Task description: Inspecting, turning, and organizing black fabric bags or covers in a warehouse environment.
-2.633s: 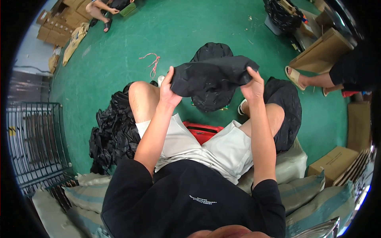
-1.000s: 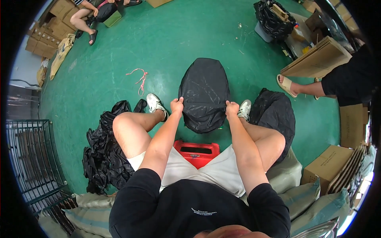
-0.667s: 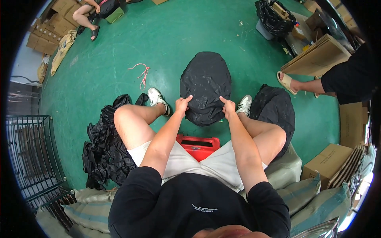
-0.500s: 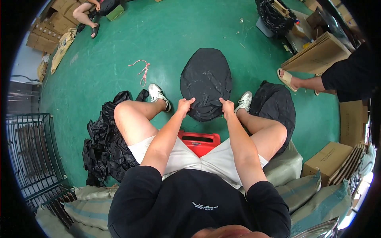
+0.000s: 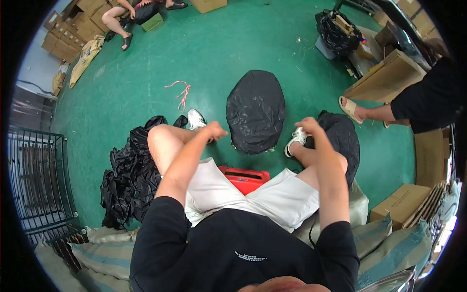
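Note:
An oval black fabric cover (image 5: 256,109), wrinkled over its top, stands on the green floor between my feet. What is underneath it is mostly hidden. My left hand (image 5: 215,130) hovers just off the cover's near left side, loosely curled, with nothing visible in it. On the other side my right hand (image 5: 309,125) is raised above my right shoe, apart from the cover, its fingers bent and also without anything visible. Beside my right leg lies another black fabric piece (image 5: 343,138). A heap of black fabric (image 5: 129,170) lies by my left leg.
Between my thighs is a red plastic stool (image 5: 248,181). Pink string (image 5: 184,95) lies on the floor ahead. A metal rack (image 5: 41,180) stands at left; filled sacks (image 5: 104,258) lie behind me. At right, a person in sandals (image 5: 374,113) stands near cardboard (image 5: 384,78). Someone sits far left.
Both hands have let go of the cover's near edge and moved outward, the left hand leftward, the right hand rightward. The cover stays standing on the floor.

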A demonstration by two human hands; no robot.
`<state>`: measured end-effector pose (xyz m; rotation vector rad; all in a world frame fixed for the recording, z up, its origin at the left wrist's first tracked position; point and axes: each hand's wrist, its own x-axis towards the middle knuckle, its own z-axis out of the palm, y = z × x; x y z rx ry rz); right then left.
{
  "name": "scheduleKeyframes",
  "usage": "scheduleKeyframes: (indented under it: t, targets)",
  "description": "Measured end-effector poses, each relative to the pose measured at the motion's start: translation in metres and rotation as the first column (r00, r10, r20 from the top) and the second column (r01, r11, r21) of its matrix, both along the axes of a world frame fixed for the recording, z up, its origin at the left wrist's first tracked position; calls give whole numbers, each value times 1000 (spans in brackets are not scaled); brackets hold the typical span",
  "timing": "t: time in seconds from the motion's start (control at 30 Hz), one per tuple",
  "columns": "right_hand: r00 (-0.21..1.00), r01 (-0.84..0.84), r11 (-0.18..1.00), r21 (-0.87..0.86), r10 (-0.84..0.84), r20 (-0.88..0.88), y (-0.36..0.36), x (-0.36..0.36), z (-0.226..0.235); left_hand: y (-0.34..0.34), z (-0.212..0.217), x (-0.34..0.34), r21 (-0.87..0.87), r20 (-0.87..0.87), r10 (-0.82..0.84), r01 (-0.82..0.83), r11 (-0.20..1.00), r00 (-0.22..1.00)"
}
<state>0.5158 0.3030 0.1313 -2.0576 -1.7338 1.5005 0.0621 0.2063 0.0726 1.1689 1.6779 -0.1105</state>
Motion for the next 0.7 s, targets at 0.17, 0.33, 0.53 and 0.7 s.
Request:
scheduleKeyframes:
  t: [0.17,0.33,0.53,0.7]
  targets:
    - [978,-140,961,237,96,186,23,103,59,53,80,-126,384,-275,87,26,923,957]
    - [991,-61,954,-294,93,97,-23,157,7,23,114,-180,108,-403,-6,54,993,915]
    - [992,98,991,-95,-90,87,-7,156,15,28,113,-163,-72,-151,276,-289,955,949]
    - [990,48,972,-231,-15,141,-16,155,22,31,101,-169,-88,-33,325,-327,941,945]
